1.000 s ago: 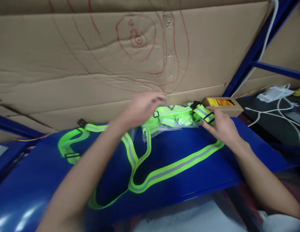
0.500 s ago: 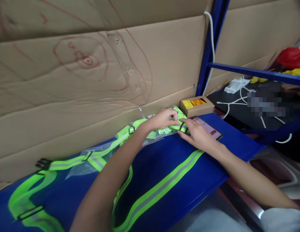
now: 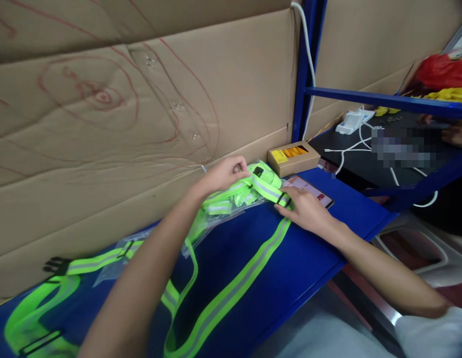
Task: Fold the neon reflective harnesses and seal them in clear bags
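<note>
A neon green strap (image 3: 234, 286) with a grey stripe loops over the blue table (image 3: 279, 298). My left hand (image 3: 229, 173) pinches the strap's far part near a green bundle in clear plastic. Fingers of my right hand (image 3: 301, 204) hold the strap beside a black slider (image 3: 283, 199), with a short stretch of strap between both hands. At the left, a black buckle (image 3: 57, 266) joins the strap, and another slider (image 3: 40, 343) lies near the bottom edge. Part of the strap is hidden behind my left forearm.
A phone (image 3: 309, 190) lies beyond my right hand, next to a cardboard box (image 3: 294, 158). A cardboard wall runs behind the table. At the right are a blue metal frame (image 3: 387, 99), white cables, a black surface and part of another person's hand (image 3: 456, 134).
My left hand has moved left, away from my right hand, and the strap between them now shows stretched out. The view has shifted slightly to the right.
</note>
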A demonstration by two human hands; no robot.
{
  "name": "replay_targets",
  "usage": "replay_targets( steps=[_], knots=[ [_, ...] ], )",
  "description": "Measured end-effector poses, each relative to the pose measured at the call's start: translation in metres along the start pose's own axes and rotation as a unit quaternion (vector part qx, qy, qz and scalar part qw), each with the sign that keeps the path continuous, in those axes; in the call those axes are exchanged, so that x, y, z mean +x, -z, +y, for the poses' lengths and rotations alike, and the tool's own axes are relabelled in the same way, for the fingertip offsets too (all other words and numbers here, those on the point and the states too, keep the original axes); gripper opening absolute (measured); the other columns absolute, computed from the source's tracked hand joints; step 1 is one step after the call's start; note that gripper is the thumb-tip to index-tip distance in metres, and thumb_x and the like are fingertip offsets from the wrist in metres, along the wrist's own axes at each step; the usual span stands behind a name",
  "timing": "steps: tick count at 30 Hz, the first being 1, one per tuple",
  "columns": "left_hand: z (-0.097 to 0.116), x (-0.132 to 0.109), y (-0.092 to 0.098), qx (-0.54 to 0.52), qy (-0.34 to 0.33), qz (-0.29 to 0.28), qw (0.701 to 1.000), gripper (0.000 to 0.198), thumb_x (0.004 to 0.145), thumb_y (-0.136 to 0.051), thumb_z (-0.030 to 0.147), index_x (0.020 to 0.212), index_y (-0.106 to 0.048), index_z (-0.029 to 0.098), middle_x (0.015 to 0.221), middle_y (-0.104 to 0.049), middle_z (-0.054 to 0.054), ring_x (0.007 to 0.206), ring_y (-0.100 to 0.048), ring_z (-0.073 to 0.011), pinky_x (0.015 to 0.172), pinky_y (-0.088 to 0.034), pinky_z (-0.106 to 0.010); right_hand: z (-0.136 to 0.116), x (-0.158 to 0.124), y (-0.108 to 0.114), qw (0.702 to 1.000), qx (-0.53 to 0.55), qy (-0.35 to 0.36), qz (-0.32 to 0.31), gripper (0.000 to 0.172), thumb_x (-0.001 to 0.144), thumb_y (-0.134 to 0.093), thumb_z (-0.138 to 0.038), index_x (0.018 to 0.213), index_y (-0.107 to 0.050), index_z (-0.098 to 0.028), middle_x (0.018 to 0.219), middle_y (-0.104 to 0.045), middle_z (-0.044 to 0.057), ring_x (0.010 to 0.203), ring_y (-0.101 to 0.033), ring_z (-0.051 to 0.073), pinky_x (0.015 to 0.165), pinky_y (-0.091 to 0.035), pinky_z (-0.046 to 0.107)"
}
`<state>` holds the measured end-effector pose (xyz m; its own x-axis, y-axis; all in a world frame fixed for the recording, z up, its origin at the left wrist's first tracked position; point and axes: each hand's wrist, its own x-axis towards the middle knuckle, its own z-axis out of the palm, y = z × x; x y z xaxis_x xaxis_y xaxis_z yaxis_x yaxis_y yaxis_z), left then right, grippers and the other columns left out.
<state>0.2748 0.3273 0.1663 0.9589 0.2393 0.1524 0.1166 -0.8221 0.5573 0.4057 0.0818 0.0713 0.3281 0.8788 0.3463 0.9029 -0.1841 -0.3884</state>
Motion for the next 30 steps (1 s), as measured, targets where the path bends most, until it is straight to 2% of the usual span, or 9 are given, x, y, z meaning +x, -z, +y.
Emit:
replay_targets(
  steps=[4, 8, 11, 13, 17, 22, 25, 27, 30],
  knots=[
    [0.012, -0.002, -0.007, -0.010, -0.006, 0.015, 1.000, 0.020, 0.091, -0.065, 0.032, 0.104, -0.065, 0.017, 0.091, -0.068, -0.003, 0.071, -0.057, -0.0128, 0.065, -0.042, -0.024, 0.008, -0.004, 0.000, 0.998, 0.063, 0.001, 0.015, 0.053, 0.096, -0.065, -0.046, 0.138, -0.058, -0.015, 0.137, -0.067, 0.017, 0.124, -0.067, 0.034, 0.105, -0.055, 0.048],
    [0.008, -0.037, 0.008, 0.022, 0.008, 0.056, 0.998, 0.030, 0.097, -0.055, 0.034, 0.123, -0.062, 0.020, 0.123, -0.068, -0.007, 0.092, -0.065, -0.0168, 0.080, -0.050, -0.028, 0.016, -0.015, 0.003, 0.990, 0.137, -0.012, -0.008, 0.072, 0.091, -0.071, -0.050, 0.151, -0.044, -0.022, 0.152, -0.057, 0.015, 0.138, -0.058, 0.034, 0.112, -0.051, 0.051],
    [-0.003, -0.069, 0.014, 0.063, 0.046, 0.068, 0.995, 0.031, 0.095, -0.055, 0.036, 0.121, -0.063, 0.019, 0.119, -0.071, -0.009, 0.099, -0.066, -0.0213, 0.087, -0.052, -0.033, 0.016, -0.028, 0.004, 0.988, 0.146, -0.013, -0.051, 0.078, 0.089, -0.072, -0.051, 0.155, -0.041, -0.022, 0.151, -0.058, 0.016, 0.135, -0.061, 0.035, 0.107, -0.054, 0.050],
    [-0.007, -0.075, 0.007, 0.065, 0.061, 0.061, 0.994, 0.033, 0.096, -0.054, 0.037, 0.121, -0.064, 0.019, 0.118, -0.072, -0.009, 0.100, -0.066, -0.0227, 0.089, -0.052, -0.035, 0.013, -0.036, 0.004, 0.987, 0.142, -0.015, -0.070, 0.080, 0.090, -0.071, -0.052, 0.157, -0.039, -0.023, 0.143, -0.063, 0.016, 0.128, -0.066, 0.034, 0.102, -0.057, 0.048],
    [-0.003, -0.035, -0.027, 0.034, 0.042, 0.032, 0.998, 0.036, 0.101, -0.047, 0.040, 0.125, -0.063, 0.018, 0.124, -0.070, -0.011, 0.105, -0.066, -0.0218, 0.091, -0.051, -0.033, 0.005, -0.048, 0.003, 0.986, 0.129, -0.041, -0.096, 0.083, 0.091, -0.069, -0.049, 0.162, -0.033, -0.025, 0.127, -0.072, 0.013, 0.112, -0.074, 0.032, 0.091, -0.061, 0.046],
    [0.004, 0.024, -0.065, -0.005, 0.000, -0.026, 1.000, 0.029, 0.078, -0.080, 0.038, 0.089, -0.063, 0.016, 0.088, -0.068, -0.004, 0.078, -0.061, -0.0179, 0.074, -0.048, -0.029, 0.006, -0.056, 0.003, 0.982, 0.138, -0.059, -0.113, 0.070, 0.093, -0.066, -0.041, 0.157, -0.042, -0.022, 0.127, -0.073, 0.013, 0.113, -0.073, 0.030, 0.095, -0.060, 0.044],
    [-0.005, 0.027, -0.068, -0.037, -0.003, -0.009, 0.999, 0.028, 0.086, -0.073, 0.040, 0.097, -0.058, 0.018, 0.088, -0.065, -0.001, 0.078, -0.060, -0.0149, 0.074, -0.047, -0.025, 0.009, -0.062, 0.006, 0.982, 0.147, -0.046, -0.109, 0.047, 0.097, -0.059, -0.038, 0.141, -0.059, -0.020, 0.123, -0.074, 0.013, 0.107, -0.074, 0.028, 0.092, -0.059, 0.041],
    [-0.012, 0.023, -0.064, -0.050, 0.011, 0.032, 0.998, 0.025, 0.098, -0.057, 0.042, 0.110, -0.053, 0.020, 0.094, -0.065, -0.002, 0.083, -0.061, -0.0141, 0.076, -0.048, -0.025, 0.007, -0.066, 0.009, 0.981, 0.151, -0.043, -0.116, 0.031, 0.101, -0.051, -0.041, 0.115, -0.069, -0.020, 0.107, -0.077, 0.011, 0.095, -0.075, 0.027, 0.084, -0.058, 0.039],
    [-0.016, 0.018, -0.052, -0.034, 0.035, 0.109, 0.993, 0.026, 0.105, -0.042, 0.043, 0.118, -0.047, 0.021, 0.101, -0.063, -0.004, 0.089, -0.061, -0.0153, 0.082, -0.047, -0.026, 0.000, -0.071, 0.013, 0.970, 0.191, -0.057, -0.138, 0.040, 0.106, -0.041, -0.048, 0.088, -0.064, -0.022, 0.086, -0.075, 0.007, 0.080, -0.073, 0.023, 0.073, -0.053, 0.033]
  ],
)
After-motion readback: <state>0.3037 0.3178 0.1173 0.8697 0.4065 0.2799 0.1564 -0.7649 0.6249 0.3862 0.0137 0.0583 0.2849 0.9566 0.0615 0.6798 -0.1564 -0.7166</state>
